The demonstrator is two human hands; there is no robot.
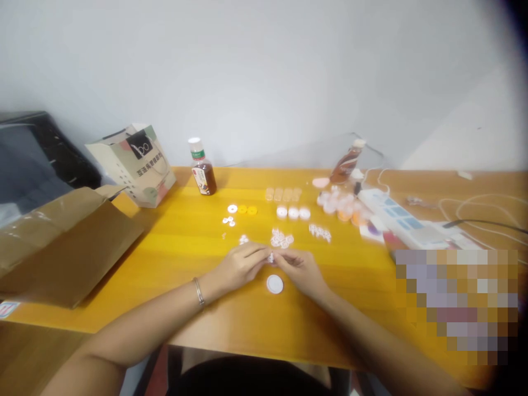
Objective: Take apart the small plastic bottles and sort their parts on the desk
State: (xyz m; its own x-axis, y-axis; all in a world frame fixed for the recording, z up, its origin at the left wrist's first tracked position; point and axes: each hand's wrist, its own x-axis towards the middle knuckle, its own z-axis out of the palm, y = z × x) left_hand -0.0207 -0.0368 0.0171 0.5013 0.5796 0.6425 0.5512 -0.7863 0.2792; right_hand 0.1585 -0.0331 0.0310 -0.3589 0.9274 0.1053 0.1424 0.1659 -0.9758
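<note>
Fingertips of my left hand [247, 264] and my right hand [300, 270] meet over the table, both pinched on a small white part [271, 257]; blur hides its exact kind. Just below them lies a round white disc [275, 284] with a raised rim. Beyond my fingers sits a pile of small white pieces [281, 238], with another cluster of small white pieces [320, 232] to its right. Farther back are a row of white round pieces [293, 213], a row of clear pieces [284, 194], and yellow discs [247, 210] beside a white one.
A cardboard box [74, 247] and a paper bag [136, 165] stand at left. One brown-liquid bottle [203, 170] is at the back, another bottle [348, 162] leans at right. Round pieces [342, 204] are heaped near a power strip [402, 217] with cables [478, 220].
</note>
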